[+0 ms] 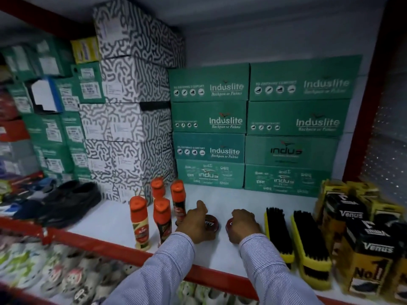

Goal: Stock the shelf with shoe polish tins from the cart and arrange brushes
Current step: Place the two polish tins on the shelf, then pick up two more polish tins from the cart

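Two round dark-red shoe polish tins sit side by side on the white shelf (105,225). My left hand (195,223) grips the left tin (212,222), index finger stretched out past it. My right hand (243,225) covers most of the right tin (229,226). Two yellow-backed brushes with black bristles lie to the right, one (278,230) beside my right hand and a larger one (311,243) further right.
Several orange-capped liquid polish bottles (161,214) stand left of my left hand. Yellow-and-black Venus boxes (361,245) crowd the right end. Green Induslite shoe boxes (253,128) line the back wall, patterned boxes (132,106) at left. Black shoes (72,201) lie far left. Red shelf edge (123,249) runs along the front.
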The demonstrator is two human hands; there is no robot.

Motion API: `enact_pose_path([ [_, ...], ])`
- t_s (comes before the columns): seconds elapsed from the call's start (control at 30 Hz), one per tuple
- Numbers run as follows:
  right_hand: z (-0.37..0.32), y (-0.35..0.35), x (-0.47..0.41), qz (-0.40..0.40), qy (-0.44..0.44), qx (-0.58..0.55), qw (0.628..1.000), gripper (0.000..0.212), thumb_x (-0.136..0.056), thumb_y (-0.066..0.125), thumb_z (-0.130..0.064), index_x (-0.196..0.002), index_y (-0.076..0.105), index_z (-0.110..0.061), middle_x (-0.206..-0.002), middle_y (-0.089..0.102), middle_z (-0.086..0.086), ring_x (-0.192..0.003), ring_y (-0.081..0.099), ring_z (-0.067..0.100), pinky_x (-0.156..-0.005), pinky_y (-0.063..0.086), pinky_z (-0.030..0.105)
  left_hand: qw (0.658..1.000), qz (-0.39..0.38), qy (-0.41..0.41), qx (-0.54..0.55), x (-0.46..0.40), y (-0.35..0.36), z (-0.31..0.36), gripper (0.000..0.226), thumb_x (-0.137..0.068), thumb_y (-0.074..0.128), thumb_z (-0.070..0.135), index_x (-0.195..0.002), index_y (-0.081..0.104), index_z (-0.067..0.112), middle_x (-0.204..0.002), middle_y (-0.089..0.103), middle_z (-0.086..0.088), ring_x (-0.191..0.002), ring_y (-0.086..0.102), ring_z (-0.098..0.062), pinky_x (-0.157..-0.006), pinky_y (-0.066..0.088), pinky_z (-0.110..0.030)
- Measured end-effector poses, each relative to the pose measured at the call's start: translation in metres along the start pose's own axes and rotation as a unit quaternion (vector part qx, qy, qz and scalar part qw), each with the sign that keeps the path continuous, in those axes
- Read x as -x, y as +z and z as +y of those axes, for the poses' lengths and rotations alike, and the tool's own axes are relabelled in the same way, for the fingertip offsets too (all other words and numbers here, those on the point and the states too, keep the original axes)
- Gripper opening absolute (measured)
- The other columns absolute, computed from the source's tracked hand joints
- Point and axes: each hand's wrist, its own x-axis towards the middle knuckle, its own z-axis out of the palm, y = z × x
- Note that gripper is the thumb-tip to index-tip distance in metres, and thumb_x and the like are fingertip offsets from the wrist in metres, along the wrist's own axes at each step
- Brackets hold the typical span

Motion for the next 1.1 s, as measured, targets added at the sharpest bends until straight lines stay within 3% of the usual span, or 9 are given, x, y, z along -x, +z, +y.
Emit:
enact_pose_path([
  [0.2, 0.001, -0.018, 0.021, -0.001, -0.043, 0.008, 0.999, 0.064, -0.083, 0.061, -0.008, -0.141, 0.035, -0.008, -0.143, 0.044, 0.014, -0.133, 0.039, 0.036, -0.107, 0.041, 0.042, 1.000, -0.001, 0.001, -0.015, 0.018, -0.014, 0.010, 0.069, -0.073, 0.079, 0.024, -0.128, 0.040, 0.013, -0.126, 0.059, -0.012, -0.119, 0.057, -0.030, -0.096, 0.049, -0.034],
  [0.33, 0.012, -0.019, 0.084, 0.071, -0.122, -0.044, 0.989, 0.081, -0.080, 0.062, -0.001, -0.151, 0.024, -0.015, -0.158, 0.029, 0.006, -0.146, 0.021, 0.031, -0.119, 0.026, 0.042, 0.993, 0.088, 0.078, -0.011, 0.080, -0.021, 0.015, 0.072, -0.078, 0.073, 0.022, -0.141, 0.038, 0.018, -0.147, 0.044, -0.008, -0.138, 0.041, -0.027, -0.113, 0.040, -0.040],
  [0.43, 0.023, 0.001, 0.143, 0.138, -0.204, -0.070, 0.967, 0.080, -0.081, 0.066, -0.007, -0.150, 0.028, -0.020, -0.159, 0.025, 0.000, -0.148, 0.018, 0.023, -0.122, 0.018, 0.035, 0.975, 0.166, 0.146, -0.029, 0.144, -0.009, 0.011, 0.072, -0.081, 0.068, 0.028, -0.144, 0.035, 0.022, -0.156, 0.035, -0.004, -0.145, 0.031, -0.022, -0.118, 0.032, -0.036],
  [0.53, 0.036, 0.039, 0.198, 0.139, -0.239, -0.069, 0.958, 0.078, -0.088, 0.064, -0.020, -0.152, 0.020, -0.030, -0.159, 0.016, -0.012, -0.150, 0.009, 0.015, -0.117, 0.018, 0.029, 0.969, 0.172, 0.158, -0.077, 0.200, 0.026, -0.012, 0.068, -0.088, 0.060, 0.039, -0.148, 0.031, 0.025, -0.161, 0.027, -0.001, -0.149, 0.026, -0.021, -0.120, 0.029, -0.036],
  [0.6, 0.048, 0.075, 0.229, 0.120, -0.236, -0.074, 0.961, 0.076, -0.090, 0.062, -0.025, -0.151, 0.018, -0.034, -0.159, 0.014, -0.015, -0.150, 0.007, 0.013, -0.117, 0.021, 0.031, 0.975, 0.145, 0.140, -0.093, 0.235, 0.059, -0.033, 0.067, -0.091, 0.056, 0.042, -0.150, 0.027, 0.027, -0.163, 0.024, -0.001, -0.149, 0.026, -0.023, -0.119, 0.030, -0.039],
  [0.77, 0.086, 0.189, 0.283, 0.021, -0.192, -0.060, 0.979, 0.074, -0.084, 0.066, -0.015, -0.148, 0.032, -0.028, -0.156, 0.033, 0.001, -0.144, 0.027, 0.026, -0.110, 0.037, 0.044, 0.996, 0.024, 0.064, -0.059, 0.314, 0.161, -0.090, 0.068, -0.093, 0.051, 0.042, -0.152, 0.022, 0.026, -0.166, 0.013, -0.003, -0.151, 0.021, -0.028, -0.116, 0.034, -0.045],
  [0.9, 0.123, 0.296, 0.314, -0.096, -0.128, -0.012, 0.987, 0.079, -0.063, 0.077, -0.012, -0.138, 0.050, -0.015, -0.143, 0.052, 0.012, -0.131, 0.050, 0.035, -0.098, 0.051, 0.052, 0.990, -0.137, -0.013, -0.036, 0.372, 0.259, -0.129, 0.066, -0.094, 0.047, 0.040, -0.153, 0.023, 0.024, -0.165, 0.012, -0.009, -0.149, 0.025, -0.038, -0.111, 0.039, -0.056],
  [0.97, 0.143, 0.353, 0.323, -0.174, -0.087, -0.013, 0.981, 0.077, -0.069, 0.070, -0.010, -0.142, 0.045, -0.013, -0.149, 0.044, 0.014, -0.137, 0.041, 0.039, -0.103, 0.047, 0.054, 0.980, -0.189, -0.050, -0.028, 0.389, 0.302, -0.143, 0.064, -0.093, 0.046, 0.040, -0.152, 0.029, 0.022, -0.164, 0.018, -0.012, -0.146, 0.031, -0.042, -0.106, 0.043, -0.059],
  [1.1, 0.170, 0.446, 0.330, -0.294, -0.015, 0.056, 0.954, 0.070, -0.086, 0.060, -0.020, -0.149, 0.030, -0.016, -0.157, 0.028, 0.013, -0.143, 0.026, 0.039, -0.112, 0.037, 0.050, 0.928, -0.350, -0.125, -0.029, 0.410, 0.379, -0.167, 0.066, -0.093, 0.050, 0.029, -0.153, 0.022, 0.024, -0.166, 0.004, -0.010, -0.153, 0.008, -0.036, -0.119, 0.023, -0.056],
])
